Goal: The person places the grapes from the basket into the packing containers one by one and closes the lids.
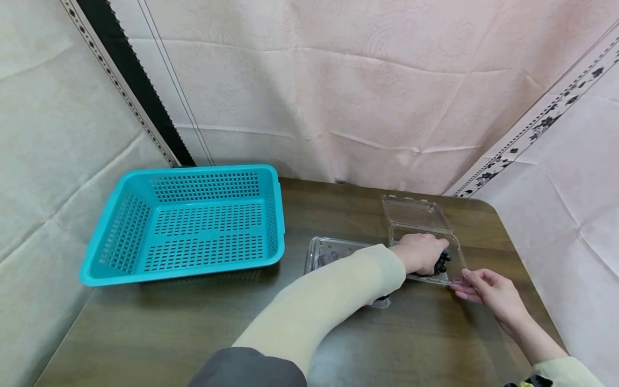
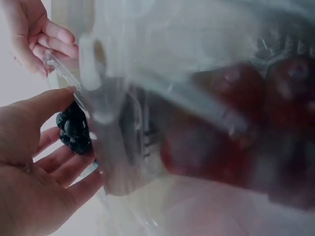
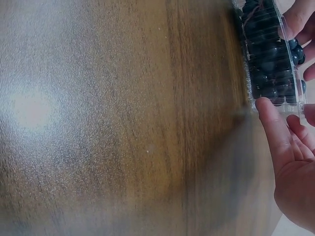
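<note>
My left hand (image 1: 419, 252) reaches down into an open clear plastic clamshell box (image 1: 403, 231), its lid folded back toward the far side. Its thumb and fingers hold a bunch of black grapes (image 2: 75, 128) between them. More black grapes (image 3: 268, 56) show through the box's side wall in the right wrist view. At the box's near right corner, my right hand (image 1: 493, 295) pinches the rim, thumb on top and fingers below. In the head view the left hand hides part of the grapes.
A second clear box (image 1: 316, 247) sits left of the first, largely covered by the left forearm; round red fruit (image 2: 211, 142) appears blurred in the left wrist view. A turquoise perforated basket (image 1: 278, 226) stands at left on the wooden table (image 1: 159, 328). Pale cloth (image 1: 309, 91) hangs behind.
</note>
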Action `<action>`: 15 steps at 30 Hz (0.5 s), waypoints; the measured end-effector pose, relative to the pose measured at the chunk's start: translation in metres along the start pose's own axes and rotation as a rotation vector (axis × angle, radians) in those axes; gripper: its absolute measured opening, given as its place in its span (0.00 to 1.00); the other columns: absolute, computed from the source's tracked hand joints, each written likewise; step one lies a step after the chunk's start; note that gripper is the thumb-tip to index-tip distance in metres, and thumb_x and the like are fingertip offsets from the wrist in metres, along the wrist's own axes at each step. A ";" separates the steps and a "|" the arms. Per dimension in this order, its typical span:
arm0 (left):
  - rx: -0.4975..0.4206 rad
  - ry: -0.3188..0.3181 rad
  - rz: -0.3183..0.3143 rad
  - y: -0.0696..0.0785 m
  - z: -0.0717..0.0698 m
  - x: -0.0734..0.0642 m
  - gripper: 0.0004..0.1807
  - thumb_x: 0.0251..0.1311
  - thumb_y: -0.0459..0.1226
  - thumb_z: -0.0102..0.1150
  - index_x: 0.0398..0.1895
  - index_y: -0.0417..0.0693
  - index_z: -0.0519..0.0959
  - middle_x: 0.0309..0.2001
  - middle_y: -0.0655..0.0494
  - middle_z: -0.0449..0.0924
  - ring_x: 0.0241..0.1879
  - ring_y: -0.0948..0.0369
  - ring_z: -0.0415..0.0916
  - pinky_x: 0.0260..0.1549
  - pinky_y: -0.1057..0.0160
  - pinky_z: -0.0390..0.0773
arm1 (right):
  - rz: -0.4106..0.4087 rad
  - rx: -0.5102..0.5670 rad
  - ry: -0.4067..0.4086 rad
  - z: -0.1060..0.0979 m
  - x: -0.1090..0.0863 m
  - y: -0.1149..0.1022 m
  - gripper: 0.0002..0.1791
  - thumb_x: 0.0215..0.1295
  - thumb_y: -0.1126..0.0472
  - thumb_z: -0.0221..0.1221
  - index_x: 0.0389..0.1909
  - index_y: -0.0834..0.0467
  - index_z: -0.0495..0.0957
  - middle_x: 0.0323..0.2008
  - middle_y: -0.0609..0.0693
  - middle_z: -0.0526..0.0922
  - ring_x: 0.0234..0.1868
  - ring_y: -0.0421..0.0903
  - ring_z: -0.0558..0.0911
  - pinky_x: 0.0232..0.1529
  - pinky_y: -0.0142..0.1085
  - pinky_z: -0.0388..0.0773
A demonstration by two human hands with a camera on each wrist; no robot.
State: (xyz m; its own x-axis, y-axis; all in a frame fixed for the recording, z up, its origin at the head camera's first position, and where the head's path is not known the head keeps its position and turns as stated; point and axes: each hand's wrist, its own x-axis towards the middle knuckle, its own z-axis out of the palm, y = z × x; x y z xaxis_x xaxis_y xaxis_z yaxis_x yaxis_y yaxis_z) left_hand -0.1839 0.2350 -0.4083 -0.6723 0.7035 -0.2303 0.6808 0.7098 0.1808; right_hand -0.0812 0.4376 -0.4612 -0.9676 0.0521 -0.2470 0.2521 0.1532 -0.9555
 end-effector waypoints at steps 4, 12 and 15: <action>0.001 -0.003 0.013 0.005 0.004 0.003 0.25 0.73 0.47 0.65 0.70 0.76 0.74 0.66 0.76 0.77 0.63 0.73 0.74 0.53 0.65 0.80 | -0.005 0.002 0.002 0.000 0.000 0.001 0.15 0.84 0.61 0.55 0.43 0.71 0.78 0.38 0.49 0.93 0.40 0.44 0.93 0.43 0.38 0.90; -0.041 -0.006 0.097 -0.008 -0.005 0.000 0.26 0.68 0.48 0.71 0.68 0.73 0.76 0.63 0.74 0.78 0.62 0.73 0.74 0.54 0.68 0.78 | -0.022 0.034 0.005 0.002 -0.002 0.002 0.14 0.84 0.62 0.56 0.43 0.71 0.77 0.38 0.51 0.93 0.40 0.46 0.93 0.42 0.39 0.90; -0.069 -0.022 0.116 -0.015 -0.017 -0.001 0.28 0.69 0.50 0.71 0.70 0.72 0.75 0.67 0.75 0.76 0.67 0.72 0.71 0.59 0.69 0.75 | -0.022 0.035 0.011 0.001 -0.003 0.002 0.14 0.84 0.62 0.56 0.42 0.71 0.77 0.38 0.51 0.93 0.40 0.46 0.93 0.42 0.39 0.90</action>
State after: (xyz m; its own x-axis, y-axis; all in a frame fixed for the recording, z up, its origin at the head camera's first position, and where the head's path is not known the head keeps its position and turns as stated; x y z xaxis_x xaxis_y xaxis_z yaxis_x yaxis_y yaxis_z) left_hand -0.1976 0.2242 -0.3946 -0.5833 0.7806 -0.2247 0.7315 0.6250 0.2723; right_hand -0.0781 0.4365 -0.4627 -0.9727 0.0601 -0.2243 0.2301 0.1200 -0.9657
